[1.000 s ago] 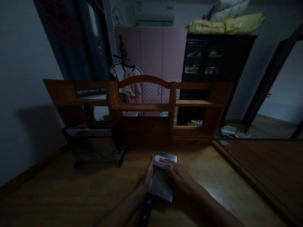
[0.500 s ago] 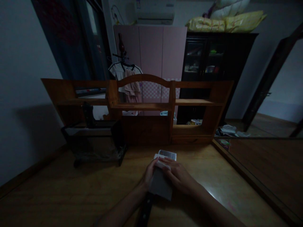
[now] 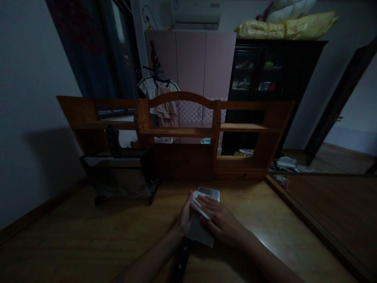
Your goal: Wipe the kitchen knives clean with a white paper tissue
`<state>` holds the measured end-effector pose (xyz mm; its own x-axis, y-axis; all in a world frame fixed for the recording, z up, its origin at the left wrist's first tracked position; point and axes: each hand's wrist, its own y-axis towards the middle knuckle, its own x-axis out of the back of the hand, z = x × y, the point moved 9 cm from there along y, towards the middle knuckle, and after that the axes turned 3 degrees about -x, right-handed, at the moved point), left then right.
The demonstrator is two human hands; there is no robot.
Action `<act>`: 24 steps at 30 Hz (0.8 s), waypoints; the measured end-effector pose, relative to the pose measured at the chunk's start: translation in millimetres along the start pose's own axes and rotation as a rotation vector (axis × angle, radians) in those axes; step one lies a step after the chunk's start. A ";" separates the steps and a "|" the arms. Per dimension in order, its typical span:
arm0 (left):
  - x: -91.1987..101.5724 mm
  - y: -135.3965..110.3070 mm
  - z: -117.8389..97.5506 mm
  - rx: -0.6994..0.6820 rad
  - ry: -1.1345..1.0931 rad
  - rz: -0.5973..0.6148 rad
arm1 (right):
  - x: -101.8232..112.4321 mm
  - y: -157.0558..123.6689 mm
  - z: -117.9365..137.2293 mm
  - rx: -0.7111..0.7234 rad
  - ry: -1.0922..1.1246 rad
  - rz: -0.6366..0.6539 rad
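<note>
A cleaver with a broad grey blade and a black riveted handle lies ahead of me, its handle pointing toward me. My left hand grips the blade along its left side, thumb up at the edge of a white tissue. Flat across the blade, my right hand presses that tissue down with its fingers. The far end of the blade shows beyond the fingers. The left fingers under the blade are hidden.
Wooden tabletop lies under my hands. A dark glass tank stands at the left, and a wooden shelf unit spans the back. A raised wooden edge runs along the right.
My right hand and the tissue have slid slightly along the blade toward the handle. My left thumb has lifted and straightened at the tissue's edge. The view has shifted slightly.
</note>
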<state>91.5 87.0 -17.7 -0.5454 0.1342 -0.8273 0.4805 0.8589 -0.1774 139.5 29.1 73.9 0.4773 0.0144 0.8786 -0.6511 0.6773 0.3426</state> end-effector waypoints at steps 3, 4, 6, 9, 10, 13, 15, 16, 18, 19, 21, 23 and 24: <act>0.1 -0.7 -2.1 -0.022 -0.010 -0.006 | -2.3 0.0 3.7 0.006 -0.037 0.019; 0.3 -1.0 -3.2 -0.032 -0.015 -0.011 | -3.2 0.0 4.6 0.002 -0.049 0.027; 1.5 -1.8 -5.8 -0.056 -0.015 -0.035 | -4.6 0.0 5.7 -0.009 -0.062 0.037; 2.8 -2.8 -7.1 -0.064 -0.010 -0.054 | -5.6 0.0 5.7 -0.031 -0.061 0.036; 2.3 -2.9 -6.8 -0.060 -0.013 -0.044 | -5.8 0.1 5.7 -0.033 -0.059 0.033; 2.7 -2.4 -5.6 -0.046 -0.011 -0.026 | -6.9 0.5 5.4 -0.031 -0.053 0.029; 7.0 -1.8 -5.4 -0.045 0.009 -0.054 | -7.4 0.7 5.2 -0.032 -0.049 0.033; 9.6 -1.5 -5.2 -0.043 0.021 -0.071 | -7.4 0.8 5.4 -0.032 -0.046 0.035; 13.2 -0.9 -5.0 -0.045 0.040 -0.091 | -6.6 0.8 6.0 -0.035 -0.040 0.038; 14.1 -0.6 -5.0 -0.048 0.044 -0.092 | -5.9 0.8 6.4 -0.039 -0.036 0.039; 14.8 0.1 -5.9 -0.064 0.041 -0.086 | -4.6 0.8 7.4 -0.045 -0.023 0.041; 15.4 0.9 -6.4 -0.072 0.028 -0.086 | -3.6 0.8 8.4 -0.043 -0.006 0.042; 15.2 1.2 -6.0 -0.066 0.022 -0.085 | -3.2 0.7 8.4 -0.041 0.000 0.040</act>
<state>79.6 93.1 -27.3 -0.5972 0.0697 -0.7991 0.3862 0.8981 -0.2103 132.5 23.3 74.1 0.4514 0.0419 0.8913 -0.6451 0.7055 0.2935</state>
